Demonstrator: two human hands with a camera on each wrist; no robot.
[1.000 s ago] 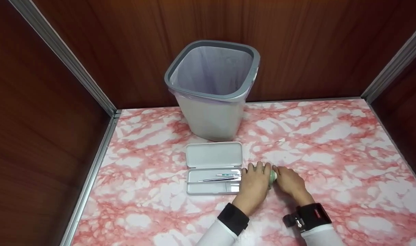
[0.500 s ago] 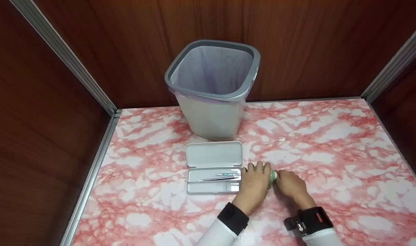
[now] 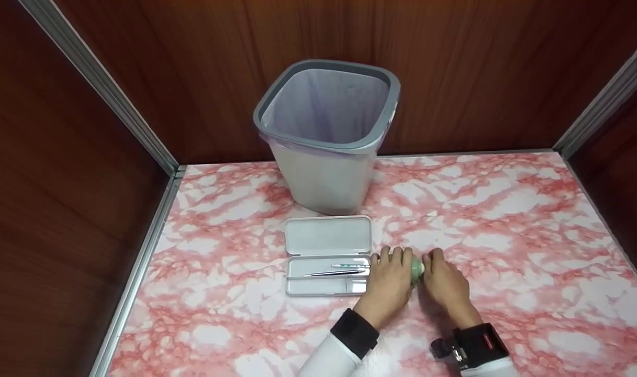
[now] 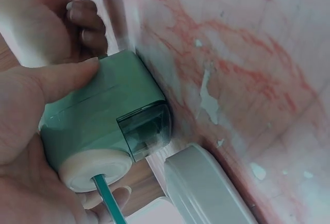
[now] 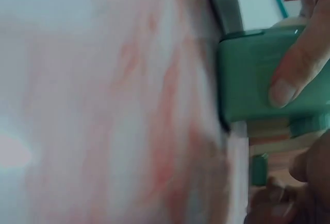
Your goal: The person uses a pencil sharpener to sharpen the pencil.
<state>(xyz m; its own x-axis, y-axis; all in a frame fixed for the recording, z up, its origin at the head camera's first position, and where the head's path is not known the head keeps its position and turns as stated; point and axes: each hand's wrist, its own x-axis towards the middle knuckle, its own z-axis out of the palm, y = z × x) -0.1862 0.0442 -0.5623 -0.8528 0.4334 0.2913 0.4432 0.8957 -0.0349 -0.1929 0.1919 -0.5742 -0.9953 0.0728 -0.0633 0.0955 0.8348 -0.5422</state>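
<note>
A green pencil sharpener (image 4: pixel 98 105) stands on the table at the right end of an open pencil case (image 3: pixel 328 235). My left hand (image 3: pixel 389 280) grips its body, thumb on one side and fingers over the other. A teal pencil (image 4: pixel 108 198) sticks out of the sharpener's round white front; in the head view its striped shaft lies over the case. My right hand (image 3: pixel 446 283) is at the sharpener's other end, fingers curled about the crank, whose green knob (image 5: pixel 259 170) shows in the right wrist view. The fingers partly hide that grip.
A dark slim pen (image 3: pixel 335 273) lies inside the case, which has a smaller compartment at lower right. Behind it stands a bin (image 3: pixel 323 180) with a grey rim and purple liner. Brown panels (image 3: pixel 470 73) enclose the red-and-white table (image 3: pixel 234 324).
My right hand has shifted about the crank end, its fingers dropping and then rising. The left hand keeps its hold on the sharpener, nearly still.
</note>
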